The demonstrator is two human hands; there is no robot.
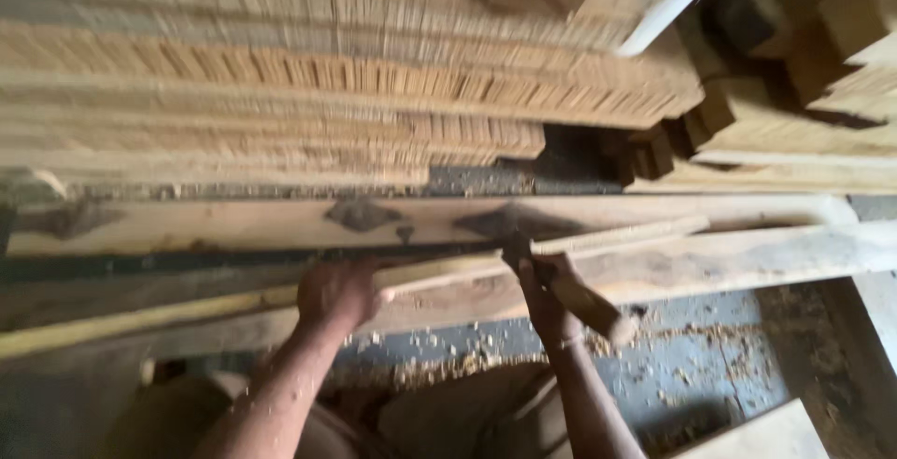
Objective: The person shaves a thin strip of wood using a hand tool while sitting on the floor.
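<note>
Thin pale wooden slat [561,244], long and narrow, lies slantwise across the middle of the view, rising from about 8 o'clock toward 2 o'clock over a broad pale plank with dark knots [234,224]. The left hand [338,296] is curled around the slat's lower stretch, fingers wrapped over its top edge, so the slat runs out of the fist toward 2 o'clock. The right hand [547,296] sits just at 3 o'clock of the left, closed around a short wooden-handled tool [589,305] whose handle slopes away toward 4 o'clock; the tool's dark upper end meets the slat at the hand's 11 o'clock. Motion blur hides the tool's head. At 12 o'clock rise stacked layers of pale cut timber strips [327,95]. Wood shavings and sawdust [448,366] lie scattered on the grey floor at 6 o'clock, between the two forearms.
</note>
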